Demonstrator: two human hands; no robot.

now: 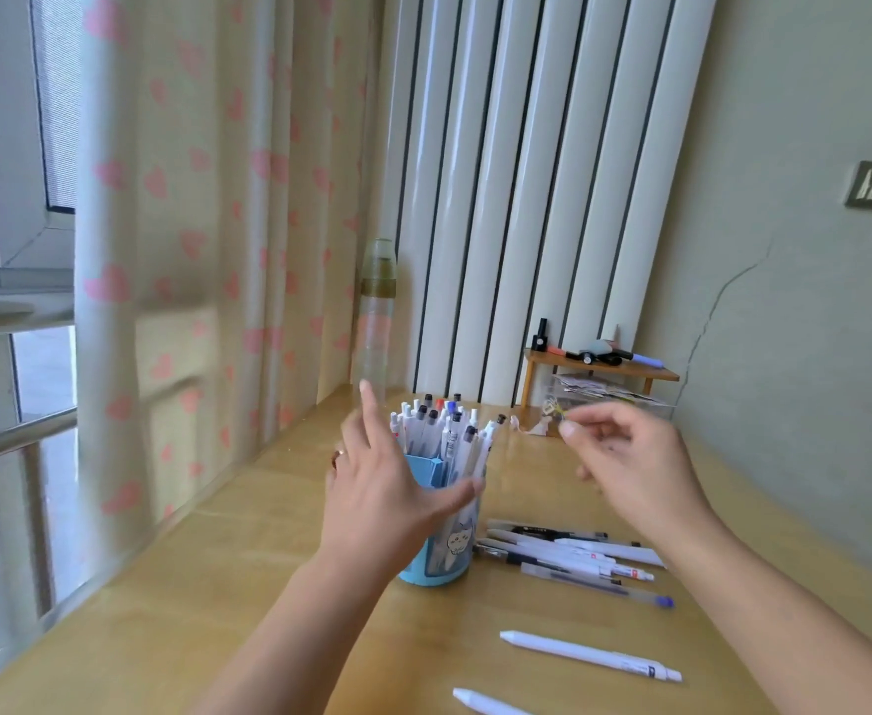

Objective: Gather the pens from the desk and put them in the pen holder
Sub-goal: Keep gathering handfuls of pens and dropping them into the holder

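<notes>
Nearest to me, at the bottom edge, a white pen (485, 703) lies half cut off, and just past it a second white pen (591, 655) rests on the wooden desk (217, 585), its cap end toward the left and a small dark mark near its tip on the right. Farther in, a loose bunch of pens (573, 557) lies side by side to the right of the pen holder (441, 557): mostly white barrels, one with a black section, one frosted with a blue tip, a couple with red markings.

That holder is a light blue cup with a small cartoon face on its front, standing upright on the desk and already crowded with white pens (446, 430) whose black, red and blue ends stick up above the rim.

My left hand (382, 487) is in front of the holder with fingers spread and straight, thumb stretched across the cup's front; a ring shows on one finger. I cannot tell whether the palm touches the cup.

My right hand (629, 456) hangs above the desk to the right of the holder, fingers loosely curled, forefinger and thumb close together. It is blurred, and I cannot tell whether it pinches anything.
</notes>
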